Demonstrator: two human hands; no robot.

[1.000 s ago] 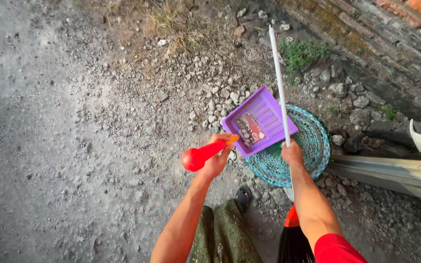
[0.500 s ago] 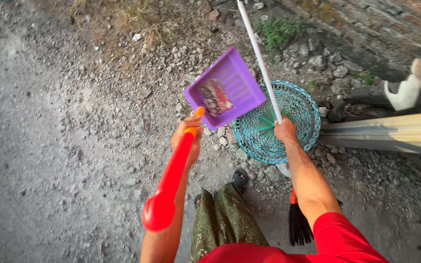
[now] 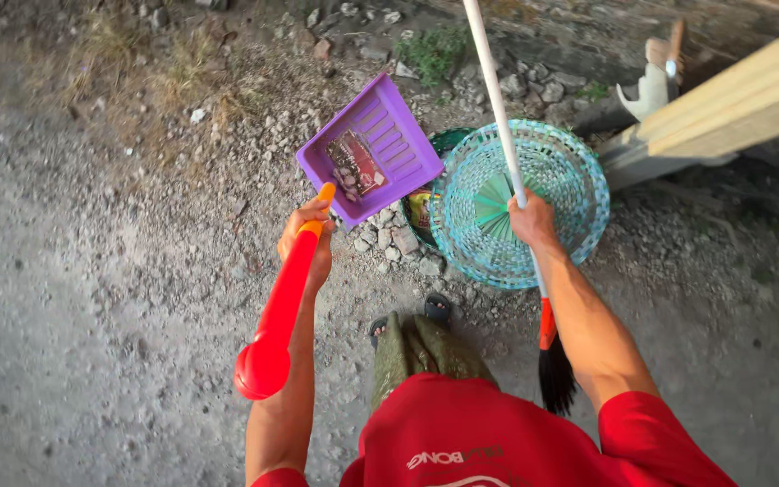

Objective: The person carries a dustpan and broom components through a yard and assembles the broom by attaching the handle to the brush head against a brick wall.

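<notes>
- The purple dustpan [image 3: 370, 160] is gripped by the left hand [image 3: 307, 236], fingers wrapped tight round its red handle [image 3: 279, 311]. It's held up at about 10 o'clock from the teal woven basket [image 3: 523, 203], not over it.
- A wrapper and some grit [image 3: 353, 167] can be seen lying in the pan. If the pan gets tipped while it's off to the side, that lot would probably be dumped on the gravel [image 3: 110, 271] rather than in the basket.
- The broom's white pole [image 3: 498, 99] is clutched by the right hand [image 3: 534, 221], fingers closed around it, right above the basket. The rim could get knocked by the pole and the basket toppled.
- The bristles [image 3: 554, 379] hang at 6 o'clock near the sandalled foot [image 3: 436, 309], so a trip can't be ruled out.
</notes>
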